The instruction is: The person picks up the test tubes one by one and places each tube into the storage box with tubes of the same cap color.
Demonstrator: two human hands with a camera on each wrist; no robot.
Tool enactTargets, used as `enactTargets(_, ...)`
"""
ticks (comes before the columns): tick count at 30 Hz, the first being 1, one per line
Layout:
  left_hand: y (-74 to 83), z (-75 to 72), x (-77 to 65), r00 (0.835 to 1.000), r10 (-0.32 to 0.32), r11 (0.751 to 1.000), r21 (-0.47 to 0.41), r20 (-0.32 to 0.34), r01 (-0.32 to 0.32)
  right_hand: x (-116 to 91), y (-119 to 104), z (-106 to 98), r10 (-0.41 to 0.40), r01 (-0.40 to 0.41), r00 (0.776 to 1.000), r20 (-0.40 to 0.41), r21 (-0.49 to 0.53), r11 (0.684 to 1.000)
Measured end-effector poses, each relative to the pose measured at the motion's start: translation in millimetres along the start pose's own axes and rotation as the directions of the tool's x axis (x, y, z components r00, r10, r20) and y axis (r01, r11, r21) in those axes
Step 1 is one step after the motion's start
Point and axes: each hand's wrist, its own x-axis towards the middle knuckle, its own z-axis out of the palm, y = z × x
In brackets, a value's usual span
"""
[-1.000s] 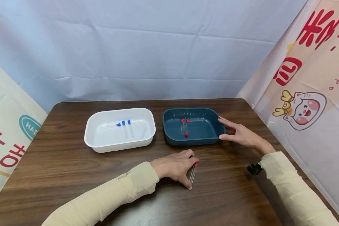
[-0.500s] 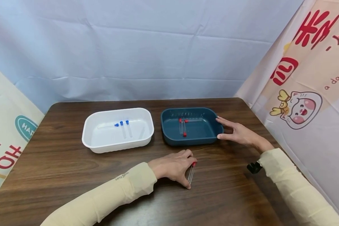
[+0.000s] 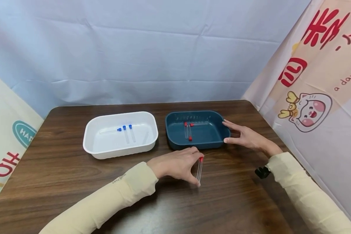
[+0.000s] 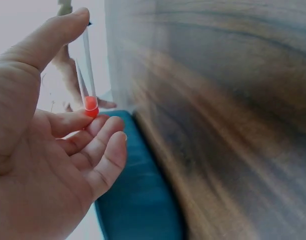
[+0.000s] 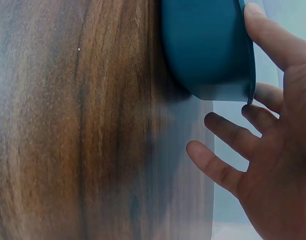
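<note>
Pinched lengthwise by my left hand (image 3: 175, 164) is a clear test tube (image 3: 200, 170): the thumb is at its bottom end, the fingers at its red cap (image 4: 91, 106). The hand is just in front of the dark blue tray (image 3: 199, 145), its fingertips overlapping the front wall in the head view. Inside that tray lie several red-capped test tubes (image 3: 190, 138). On the tray's right end, my right hand (image 3: 247, 138) rests its thumb and fingertips at the rim, fingers spread and nearly straight, as the right wrist view also shows.
Left of the blue tray stands a white tray (image 3: 120, 154) with blue-capped test tubes (image 3: 133, 135) lying in it. Both trays are on a dark wooden table (image 3: 76, 185). A pale cloth (image 3: 152, 58) hangs behind, with printed cloths at both sides.
My left hand has moved up and forward toward the blue tray with the red-capped test tube. The right hand stays at the tray's right end.
</note>
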Motion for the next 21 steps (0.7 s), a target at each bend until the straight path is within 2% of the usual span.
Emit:
enactTargets(6,0.2,-14.5,0.4,1.0,-0.009,1.0,-0.009,-0.023,0.008,-0.5,-1.5,-0.8,-0.002,0.002,1.0,0.007,0.009,1.0)
enactTargets(14,-4.4,-43.2,0.5,0.998,-0.039,0.999,-0.017,-0.053,0.039,0.5,-1.0,-1.3,0.005,-0.005,1.0,0.006,0.004,1.0)
enactTargets(21,-17.3,-73.3,0.8,0.989,-0.066,0.997,-0.046,-0.132,0.06,-0.5,-2.3,-1.8,-0.005,0.005,1.0,0.012,0.027,1.0)
